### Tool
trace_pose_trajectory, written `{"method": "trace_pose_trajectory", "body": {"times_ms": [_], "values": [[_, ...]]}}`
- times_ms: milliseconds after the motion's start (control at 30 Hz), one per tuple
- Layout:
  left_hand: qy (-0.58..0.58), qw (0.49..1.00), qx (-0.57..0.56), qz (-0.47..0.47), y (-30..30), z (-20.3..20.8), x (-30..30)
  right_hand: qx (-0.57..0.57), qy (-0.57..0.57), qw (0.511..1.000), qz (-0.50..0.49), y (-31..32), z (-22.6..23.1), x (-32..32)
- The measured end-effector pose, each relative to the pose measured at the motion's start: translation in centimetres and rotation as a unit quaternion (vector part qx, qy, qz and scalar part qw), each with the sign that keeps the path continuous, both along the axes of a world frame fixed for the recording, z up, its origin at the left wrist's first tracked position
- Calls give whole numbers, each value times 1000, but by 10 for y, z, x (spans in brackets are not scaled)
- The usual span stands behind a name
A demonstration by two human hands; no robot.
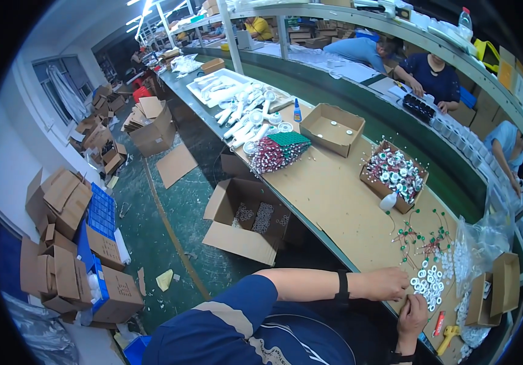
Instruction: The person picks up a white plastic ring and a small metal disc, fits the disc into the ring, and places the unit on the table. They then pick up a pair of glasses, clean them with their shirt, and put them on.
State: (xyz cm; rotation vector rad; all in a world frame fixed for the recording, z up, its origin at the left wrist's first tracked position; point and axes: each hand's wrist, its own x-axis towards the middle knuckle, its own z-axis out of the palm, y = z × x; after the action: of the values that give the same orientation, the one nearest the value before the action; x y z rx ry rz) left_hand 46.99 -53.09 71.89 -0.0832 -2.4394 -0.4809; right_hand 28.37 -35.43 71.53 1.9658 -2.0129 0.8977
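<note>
Over the near edge of the workbench point(334, 201), my left hand point(388, 283) reaches in with its fingers curled together. Just below it, my right hand point(413, 313) is closed too, its fingertips close to the left ones. Whatever the fingers pinch is too small or hidden to make out. A pile of white plastic rings point(435, 287) lies right beside both hands. Beyond the rings, small green discs with red wires point(433, 243) are scattered. A red tube point(439, 322) and a yellow glue gun point(449, 338) rest to the right of my right hand.
A carton of wired white parts point(395, 173), a white squeeze bottle point(388, 201), a shallow carton point(332, 135) and a blue glue bottle point(297, 112) stand farther along. An open box point(243, 243) sits on the floor. Co-workers point(435, 76) work across the green conveyor belt point(334, 94).
</note>
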Motion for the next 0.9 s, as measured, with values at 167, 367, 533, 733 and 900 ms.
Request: {"method": "trace_pose_trajectory", "body": {"times_ms": [167,367,533,733,900], "values": [[0,999,-8,34,-19,-5,11,-2,7,1000,-6,4,-2,0],[49,987,12,150,-67,6,69,9,-8,1000,-14,3,-1,4],[48,971,61,226,-69,-5,78,13,-3,1000,-14,4,-3,1],[19,973,63,221,-61,-3,73,15,6,1000,-15,13,-6,-5],[48,976,113,180,-72,-30,67,30,23,999,-31,21,-16,-14]]}}
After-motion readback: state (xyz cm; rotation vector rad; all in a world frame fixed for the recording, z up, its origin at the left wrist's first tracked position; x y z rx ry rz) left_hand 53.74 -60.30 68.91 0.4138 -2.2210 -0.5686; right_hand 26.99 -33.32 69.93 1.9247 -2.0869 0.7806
